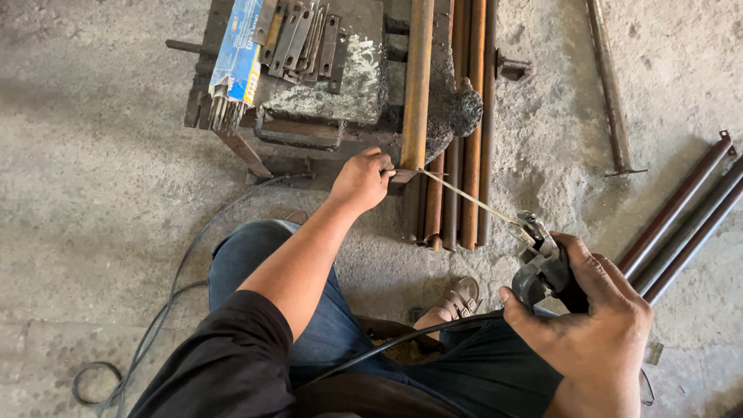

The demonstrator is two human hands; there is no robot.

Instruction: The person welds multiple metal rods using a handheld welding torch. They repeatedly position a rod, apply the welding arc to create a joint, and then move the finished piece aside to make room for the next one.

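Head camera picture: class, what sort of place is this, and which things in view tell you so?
Probably a metal or welding workshop. Rusty steel pipes lie on a rough concrete floor, the right hand holds a welding rod holder, and a box of welding rods sits on a metal stand.

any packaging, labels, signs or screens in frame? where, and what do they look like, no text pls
Electrode box: one long flat carton, blue with white and yellow panels, lying on the left edge of the metal stand at top, rods sticking out of its near end.
No signs, screens or other labels visible.
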